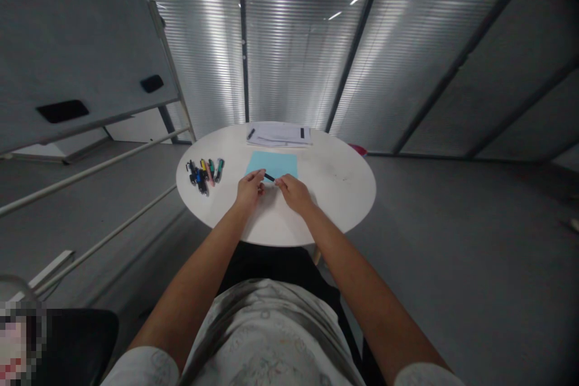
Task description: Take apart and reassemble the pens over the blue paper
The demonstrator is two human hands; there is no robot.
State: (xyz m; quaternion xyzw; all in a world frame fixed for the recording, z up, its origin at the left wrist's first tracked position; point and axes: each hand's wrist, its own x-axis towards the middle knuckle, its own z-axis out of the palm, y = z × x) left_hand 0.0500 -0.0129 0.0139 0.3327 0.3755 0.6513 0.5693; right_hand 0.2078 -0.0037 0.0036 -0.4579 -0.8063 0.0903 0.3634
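A slim dark pen (269, 177) is held between my two hands, over the near edge of a light blue sheet of paper (274, 161). My left hand (250, 189) pinches its left end, fingers curled. At its right end my right hand (293, 190) grips with thumb and fingers closed. The pen tilts slightly down to the right; its ends are covered by my fingertips, and whether a cap is on it I cannot make out. Several pens and markers (203, 175) lie in a loose pile to the left of my hands.
The round white table (344, 205) carries everything. A stack of white papers (280, 134) with small dark items on it lies at the back. On the left stands a whiteboard frame (136, 148); a black chair (76, 344) is at lower left. Blinds (289, 60) hang behind the table.
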